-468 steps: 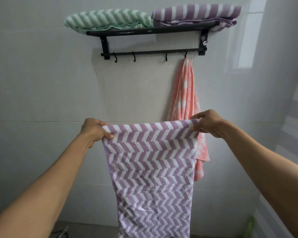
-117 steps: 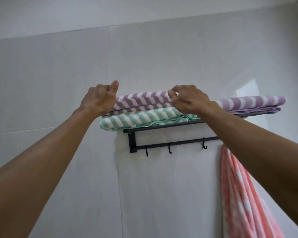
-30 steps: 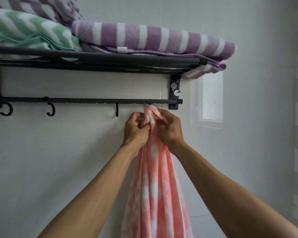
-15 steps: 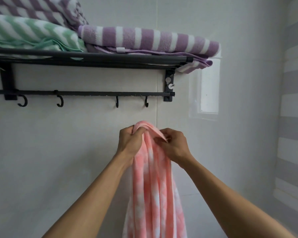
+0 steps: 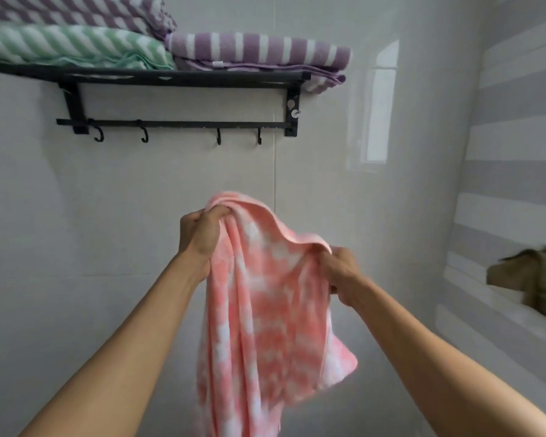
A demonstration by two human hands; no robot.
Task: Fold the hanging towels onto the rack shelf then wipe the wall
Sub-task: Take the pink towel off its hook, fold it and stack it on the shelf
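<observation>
Both my hands hold the pink towel (image 5: 265,298) below the rack (image 5: 177,78).
Left hand (image 5: 200,236) fingers curled round its top edge, right hand (image 5: 341,274) pinching the edge lower, right of it; towel hangs clear of the hooks (image 5: 218,140), off the wall (image 5: 123,200). Three folded towels (image 5: 259,52) on rack.

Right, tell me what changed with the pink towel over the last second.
The pink towel came off the rightmost hook and dropped lower; the left hand and right hand, both still gripping its top edge, moved apart. The folded towels on the shelf stayed put.
</observation>
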